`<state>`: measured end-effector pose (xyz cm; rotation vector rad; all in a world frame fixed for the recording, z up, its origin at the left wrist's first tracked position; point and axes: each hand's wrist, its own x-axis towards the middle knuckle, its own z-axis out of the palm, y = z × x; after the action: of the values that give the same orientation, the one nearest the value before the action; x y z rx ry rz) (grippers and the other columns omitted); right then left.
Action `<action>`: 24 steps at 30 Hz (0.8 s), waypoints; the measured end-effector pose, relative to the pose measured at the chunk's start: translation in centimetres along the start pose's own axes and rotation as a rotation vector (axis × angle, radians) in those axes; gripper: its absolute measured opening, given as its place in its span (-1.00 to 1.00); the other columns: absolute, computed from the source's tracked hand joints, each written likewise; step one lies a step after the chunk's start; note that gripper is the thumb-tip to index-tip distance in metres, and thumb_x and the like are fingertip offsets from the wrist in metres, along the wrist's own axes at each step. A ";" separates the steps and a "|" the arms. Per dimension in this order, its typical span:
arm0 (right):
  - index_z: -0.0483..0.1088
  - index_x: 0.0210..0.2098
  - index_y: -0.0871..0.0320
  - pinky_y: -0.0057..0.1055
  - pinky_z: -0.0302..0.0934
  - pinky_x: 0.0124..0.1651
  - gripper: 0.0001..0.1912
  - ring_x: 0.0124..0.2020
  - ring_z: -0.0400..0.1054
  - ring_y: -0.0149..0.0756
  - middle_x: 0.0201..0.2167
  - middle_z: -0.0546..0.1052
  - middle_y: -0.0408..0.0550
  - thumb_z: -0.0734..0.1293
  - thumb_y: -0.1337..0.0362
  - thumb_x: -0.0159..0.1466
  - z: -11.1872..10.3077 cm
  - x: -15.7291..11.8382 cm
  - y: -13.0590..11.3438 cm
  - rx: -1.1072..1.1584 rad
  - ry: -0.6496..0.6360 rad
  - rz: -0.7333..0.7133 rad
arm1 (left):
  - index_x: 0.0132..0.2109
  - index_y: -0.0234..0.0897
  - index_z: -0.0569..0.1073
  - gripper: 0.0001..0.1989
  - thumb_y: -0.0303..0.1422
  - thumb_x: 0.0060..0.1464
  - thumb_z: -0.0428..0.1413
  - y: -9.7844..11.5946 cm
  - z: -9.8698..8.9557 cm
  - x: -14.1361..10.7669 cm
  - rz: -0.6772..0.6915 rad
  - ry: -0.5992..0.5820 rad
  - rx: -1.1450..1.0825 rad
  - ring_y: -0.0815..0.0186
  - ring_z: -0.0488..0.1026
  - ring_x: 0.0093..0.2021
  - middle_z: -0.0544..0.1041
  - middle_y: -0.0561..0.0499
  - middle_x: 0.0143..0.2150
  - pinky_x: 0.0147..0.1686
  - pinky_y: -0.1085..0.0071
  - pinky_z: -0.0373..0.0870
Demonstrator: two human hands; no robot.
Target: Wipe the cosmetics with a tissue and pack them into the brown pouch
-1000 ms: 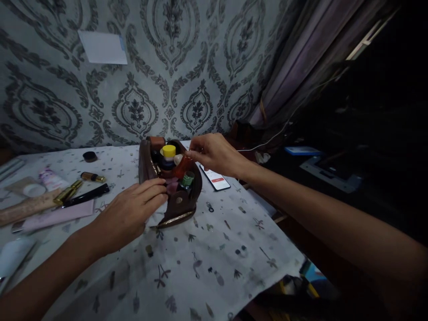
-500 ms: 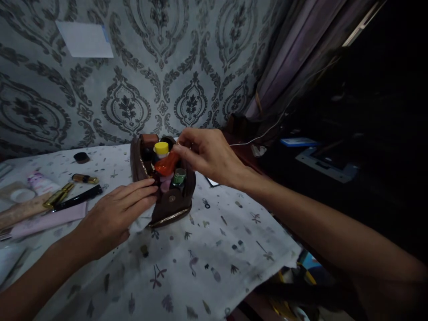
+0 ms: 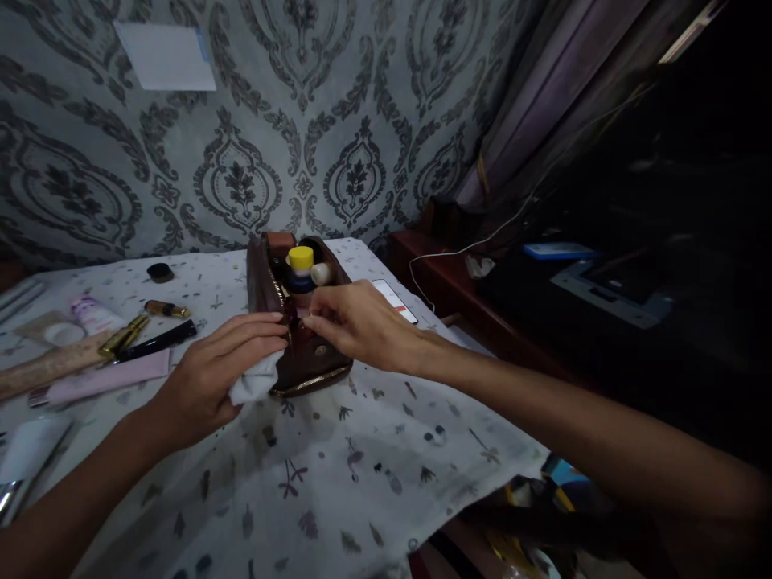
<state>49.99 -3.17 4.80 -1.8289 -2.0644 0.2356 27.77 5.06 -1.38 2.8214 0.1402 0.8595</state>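
Observation:
An unzipped brown cosmetic bag (image 3: pixel 310 374) lies on the cloth-covered table. Inside it are a jar with a yellow lid (image 3: pixel 301 257) and a small pale-capped bottle (image 3: pixel 322 274). My left hand (image 3: pixel 223 366) rests with its fingertips on the bag's near left edge, and a crumpled white cloth (image 3: pixel 259 382) is tucked between its thumb and fingers. My right hand (image 3: pixel 355 322) reaches over the right side into the front of the bag. Its thumb and forefinger are pinched together; whatever they hold is hidden.
To the left lie a pink tube (image 3: pixel 108 378), a black tube (image 3: pixel 157 342), gold-capped items (image 3: pixel 124 336) and a round black lid (image 3: pixel 160 272). A phone (image 3: pixel 395 300) is right of the bag. A white cable (image 3: pixel 458 251) runs behind it. The table edge drops off at right.
My right hand has moved down to the front of the bag. The shiny orange item it held above the bag is no longer visible. My left hand stays at the bag's edge.

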 end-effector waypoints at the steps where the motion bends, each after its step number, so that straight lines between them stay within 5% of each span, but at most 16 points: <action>1: 0.50 -0.26 0.21 -0.43 -0.01 -0.37 -0.82 -0.42 0.36 -0.35 -0.42 0.56 -0.06 0.28 0.26 0.35 0.2 0.1 -0.2 -0.040 -0.026 -0.001 | 0.15 -0.20 0.38 -0.60 -0.44 0.19 -0.05 0.1 -0.1 0.0 -0.016 0.010 -0.007 0.02 0.40 0.24 0.53 -0.20 0.14 0.24 0.00 0.35; 7: 0.55 -0.17 0.19 -0.37 0.10 -0.33 -0.74 -0.21 0.51 -0.14 -0.25 0.63 0.12 0.25 0.22 0.38 0.4 0.7 -1.9 -0.296 -0.285 0.018 | 0.10 -0.17 0.39 -0.68 -0.46 0.26 -0.08 0.2 -0.5 0.5 -0.052 0.109 -0.031 0.11 0.43 0.14 0.50 -0.13 0.11 0.17 0.12 0.38; 11: 0.56 -0.13 0.18 -0.37 0.13 -0.33 -0.71 -0.14 0.52 -0.11 -0.23 0.64 0.12 0.22 0.23 0.39 0.4 1.5 -2.2 -0.299 -0.345 0.008 | 0.04 -0.26 0.44 -0.69 -0.50 0.20 -0.05 0.5 -0.7 1.4 -0.054 0.117 0.017 0.09 0.46 0.07 0.53 -0.18 0.04 0.09 0.13 0.40; 18: 0.56 -0.19 0.21 -0.37 0.05 -0.36 -0.73 -0.22 0.48 -0.18 -0.23 0.62 0.10 0.21 0.28 0.37 0.2 1.6 -2.1 -0.303 -0.358 -0.044 | 0.11 -0.29 0.43 -0.49 -0.63 0.01 -0.05 0.6 -0.5 2.6 -0.049 0.005 0.129 0.06 0.34 0.24 0.50 -0.20 0.16 0.21 0.06 0.31; 24: 0.55 -0.36 0.21 -0.40 -0.07 -0.39 -0.72 -0.47 0.26 -0.41 -0.47 0.53 -0.08 0.24 0.32 0.37 -0.9 0.4 -1.1 -0.137 -0.241 -0.067 | 0.08 -0.27 0.45 -0.38 -0.64 -0.18 -0.06 -0.4 -1.7 4.3 -0.100 -0.178 0.196 0.06 0.27 0.34 0.54 -0.10 0.15 0.28 0.02 0.23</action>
<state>49.28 -3.04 6.10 -1.8858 -2.3539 0.3170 30.34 6.29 2.25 3.0239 0.3541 0.6001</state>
